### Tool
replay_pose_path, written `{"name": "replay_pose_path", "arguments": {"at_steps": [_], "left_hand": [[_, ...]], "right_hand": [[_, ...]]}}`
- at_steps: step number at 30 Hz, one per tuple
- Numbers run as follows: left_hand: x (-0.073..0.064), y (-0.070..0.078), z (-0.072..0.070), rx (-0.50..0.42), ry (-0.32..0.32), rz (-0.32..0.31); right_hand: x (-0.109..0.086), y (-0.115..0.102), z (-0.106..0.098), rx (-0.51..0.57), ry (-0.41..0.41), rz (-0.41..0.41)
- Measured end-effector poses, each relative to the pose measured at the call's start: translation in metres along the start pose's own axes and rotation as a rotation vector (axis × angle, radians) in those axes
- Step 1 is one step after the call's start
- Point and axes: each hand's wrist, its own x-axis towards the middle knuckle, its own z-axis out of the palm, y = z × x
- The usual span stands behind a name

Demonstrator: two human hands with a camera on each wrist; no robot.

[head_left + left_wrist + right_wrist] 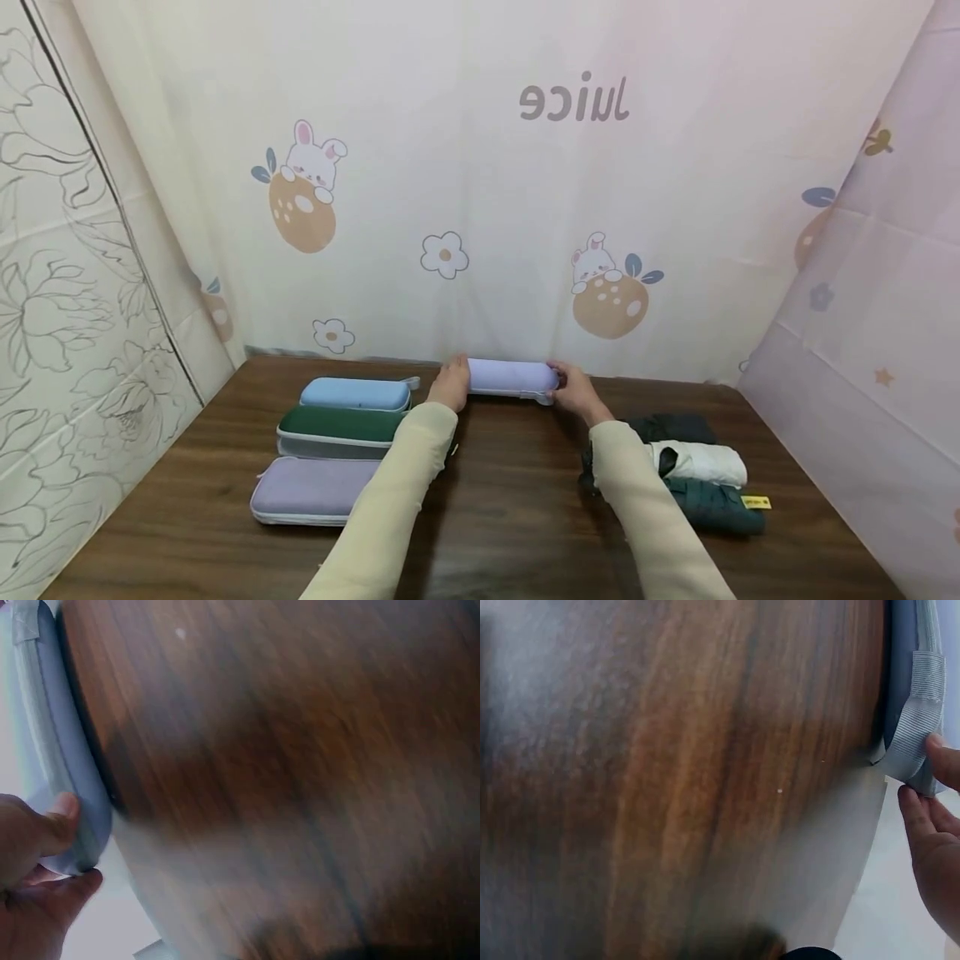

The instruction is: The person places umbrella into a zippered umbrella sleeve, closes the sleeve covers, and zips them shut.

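Note:
A lavender zippered case (510, 377) with a pale zip and a grey strap (919, 724) lies lengthwise at the table's back edge, against the curtain. My left hand (452, 383) grips its left end, with the thumb on the zip side and the fingers curled round the tip, as the left wrist view shows. At the opposite end my right hand (573, 390) pinches the case beside the strap, thumb on the near face and fingertips at the end.
Left of my left arm lie a light blue case (356, 393), a green and grey case (337, 429) and a purple case (315, 490). Near my right forearm are a black folded bundle (678, 427), a white folded umbrella (705, 463) and a dark green one (712, 507).

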Motion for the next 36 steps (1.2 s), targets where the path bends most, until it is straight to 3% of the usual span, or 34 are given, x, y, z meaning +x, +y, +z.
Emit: {"name": "replay_pose_path", "arguments": {"at_steps": [3, 7, 12, 17, 22, 29, 32, 36], "left_hand": [[0.000, 0.005, -0.007, -0.008, -0.010, -0.015], [0.002, 0.011, -0.027, 0.046, -0.037, 0.012], [0.001, 0.008, -0.061, 0.123, -0.069, 0.105], [-0.015, -0.002, -0.094, 0.105, -0.087, 0.213], [-0.045, -0.019, -0.120, 0.047, -0.086, 0.335], [-0.111, -0.071, -0.137, -0.006, -0.049, 0.470], [-0.139, -0.092, -0.139, -0.033, -0.079, 0.466], [-0.170, -0.114, -0.144, -0.053, -0.175, 0.405]], "right_hand": [[-0.001, -0.009, -0.007, -0.041, -0.055, 0.037], [-0.001, -0.023, -0.023, -0.164, -0.109, 0.054], [-0.003, -0.038, -0.045, -0.285, -0.107, 0.031], [-0.015, -0.050, -0.067, -0.351, -0.123, -0.069], [-0.034, -0.060, -0.081, -0.376, -0.143, -0.129], [-0.063, -0.064, -0.094, -0.406, -0.140, -0.191], [-0.079, -0.063, -0.102, -0.429, -0.141, -0.222], [-0.103, -0.060, -0.113, -0.445, -0.152, -0.262]]}}
